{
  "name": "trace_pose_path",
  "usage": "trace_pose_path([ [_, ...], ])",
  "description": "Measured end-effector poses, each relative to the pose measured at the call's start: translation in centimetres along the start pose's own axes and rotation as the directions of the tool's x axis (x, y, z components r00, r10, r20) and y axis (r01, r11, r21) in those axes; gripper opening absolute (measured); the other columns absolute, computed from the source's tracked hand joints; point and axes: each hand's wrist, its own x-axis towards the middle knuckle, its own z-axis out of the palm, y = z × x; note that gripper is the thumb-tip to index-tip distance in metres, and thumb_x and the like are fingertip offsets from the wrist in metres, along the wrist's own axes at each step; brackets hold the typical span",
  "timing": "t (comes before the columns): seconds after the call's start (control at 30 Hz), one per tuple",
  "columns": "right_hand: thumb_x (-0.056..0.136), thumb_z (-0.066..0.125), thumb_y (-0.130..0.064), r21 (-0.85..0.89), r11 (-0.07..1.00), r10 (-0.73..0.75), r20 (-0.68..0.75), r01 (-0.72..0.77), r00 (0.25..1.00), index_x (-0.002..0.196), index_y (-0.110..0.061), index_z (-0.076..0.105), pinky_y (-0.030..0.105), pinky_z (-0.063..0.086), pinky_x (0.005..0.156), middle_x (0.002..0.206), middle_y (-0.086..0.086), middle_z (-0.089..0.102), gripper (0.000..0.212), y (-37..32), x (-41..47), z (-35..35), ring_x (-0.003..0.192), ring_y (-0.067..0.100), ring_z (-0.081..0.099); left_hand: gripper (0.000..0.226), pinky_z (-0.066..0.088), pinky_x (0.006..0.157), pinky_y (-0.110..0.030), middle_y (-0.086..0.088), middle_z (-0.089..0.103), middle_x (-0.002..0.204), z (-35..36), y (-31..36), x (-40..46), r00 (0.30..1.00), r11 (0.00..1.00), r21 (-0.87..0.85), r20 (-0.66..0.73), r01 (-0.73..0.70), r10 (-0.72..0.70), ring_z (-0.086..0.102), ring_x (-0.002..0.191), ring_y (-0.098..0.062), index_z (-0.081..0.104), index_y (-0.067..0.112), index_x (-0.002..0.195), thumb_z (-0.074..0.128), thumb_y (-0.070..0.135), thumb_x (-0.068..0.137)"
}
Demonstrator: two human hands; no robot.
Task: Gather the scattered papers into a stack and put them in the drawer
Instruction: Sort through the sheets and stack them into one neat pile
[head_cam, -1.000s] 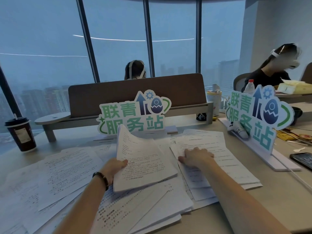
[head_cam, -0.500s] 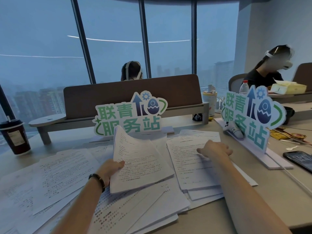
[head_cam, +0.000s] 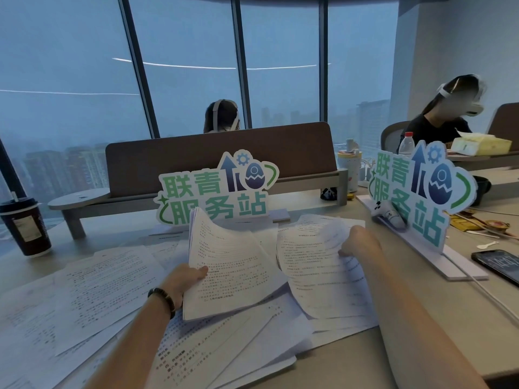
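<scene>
Printed white papers (head_cam: 92,284) lie scattered over the desk in front of me. My left hand (head_cam: 185,279), a dark bead bracelet on its wrist, grips a thick bundle of sheets (head_cam: 233,265) by its left edge, tilted up off the desk. My right hand (head_cam: 359,242) pinches the right edge of a sheet (head_cam: 311,259) that is curling up from the pile on the right. More sheets (head_cam: 224,349) overlap under both forearms. No drawer is in view.
Two green-lettered standing signs (head_cam: 216,192) (head_cam: 415,189) rise behind the papers. A dark paper cup (head_cam: 26,226) stands at the far left. A phone (head_cam: 500,265) with a cable lies at right, beside cutlery and packets. Two people sit beyond the brown divider (head_cam: 219,158).
My right hand moved from the middle of the right pile to its far right edge and lifted a sheet. My left hand keeps hold of the bundle, now raised a little more.
</scene>
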Motion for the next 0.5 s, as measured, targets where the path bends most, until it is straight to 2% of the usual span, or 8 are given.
trace_pose_path([
  [0.07, 0.09, 0.067, -0.013, 0.171, 0.984, -0.014, -0.189, 0.047, 0.982, 0.102, -0.006, 0.058, 0.024, 0.032, 0.049, 0.081, 0.007, 0.054, 0.017, 0.6, 0.5, 0.1, 0.065, 0.016, 0.048, 0.028, 0.052, 0.082, -0.046, -0.026, 0.066, 0.116, 0.0, 0.0, 0.0, 1.0, 1.0, 0.006, 0.0, -0.006, 0.006, 0.064, 0.097, -0.039, 0.059, -0.007, 0.121, 0.054, 0.008, 0.098],
  [0.13, 0.093, 0.062, -0.011, 0.275, 0.958, 0.012, -0.327, 0.083, 0.945, 0.101, -0.002, 0.062, 0.024, 0.033, 0.051, 0.091, 0.013, 0.063, 0.012, 1.2, 1.1, 0.0, 0.064, 0.018, 0.048, 0.029, 0.053, 0.083, -0.046, -0.026, 0.066, 0.116, 0.0, 0.0, 0.0, 1.0, 1.0, 0.005, -0.001, -0.008, 0.008, 0.064, 0.099, -0.04, 0.06, -0.007, 0.122, 0.055, 0.008, 0.098],
  [0.17, 0.094, 0.061, -0.012, 0.291, 0.953, 0.024, -0.342, 0.082, 0.939, 0.103, 0.0, 0.062, 0.025, 0.037, 0.057, 0.1, 0.016, 0.065, 0.015, 1.3, 1.4, 0.1, 0.07, 0.022, 0.051, 0.029, 0.053, 0.084, -0.046, -0.026, 0.066, 0.117, -0.1, 0.0, 0.0, 1.0, 1.0, 0.002, 0.0, -0.008, 0.008, 0.064, 0.101, -0.04, 0.059, -0.007, 0.122, 0.055, 0.008, 0.098],
  [0.27, 0.097, 0.055, -0.022, 0.242, 0.97, 0.065, -0.274, 0.004, 0.959, 0.113, -0.002, 0.057, 0.035, 0.046, 0.078, 0.118, 0.02, 0.06, 0.025, 1.3, 1.4, 0.8, 0.097, 0.033, 0.054, 0.029, 0.053, 0.085, -0.047, -0.026, 0.065, 0.118, -0.1, 0.0, -0.1, 1.0, 1.0, -0.018, 0.008, -0.008, 0.008, 0.064, 0.101, -0.04, 0.059, -0.006, 0.123, 0.055, 0.007, 0.098],
  [0.33, 0.098, 0.052, -0.027, 0.164, 0.983, 0.112, -0.202, -0.079, 0.973, 0.12, -0.007, 0.053, 0.041, 0.041, 0.091, 0.129, 0.02, 0.051, 0.03, 1.0, 1.0, 1.0, 0.115, 0.036, 0.047, 0.027, 0.052, 0.087, -0.048, -0.026, 0.065, 0.119, 0.0, 0.0, -0.1, 1.0, 1.0, -0.023, 0.008, -0.01, 0.01, 0.063, 0.102, -0.04, 0.059, -0.005, 0.122, 0.055, 0.007, 0.097],
  [0.4, 0.097, 0.053, -0.025, 0.159, 0.985, 0.095, -0.155, -0.07, 0.983, 0.124, -0.007, 0.052, 0.039, 0.04, 0.089, 0.132, 0.021, 0.048, 0.033, 0.6, 1.2, 1.1, 0.119, 0.035, 0.044, 0.027, 0.052, 0.089, -0.049, -0.026, 0.065, 0.119, 0.0, -0.1, -0.1, 1.0, 1.0, -0.014, 0.002, -0.012, 0.012, 0.063, 0.105, -0.042, 0.059, -0.005, 0.121, 0.055, 0.007, 0.097],
  [0.5, 0.096, 0.051, -0.023, 0.186, 0.982, 0.05, -0.123, -0.026, 0.991, 0.122, -0.002, 0.055, 0.032, 0.038, 0.078, 0.122, 0.019, 0.055, 0.033, 0.4, 1.6, 0.7, 0.108, 0.033, 0.049, 0.029, 0.052, 0.088, -0.048, -0.026, 0.065, 0.119, 0.1, -0.1, 0.0, 1.0, 1.0, -0.018, 0.005, -0.014, 0.014, 0.063, 0.107, -0.042, 0.059, -0.006, 0.123, 0.055, 0.007, 0.098],
])
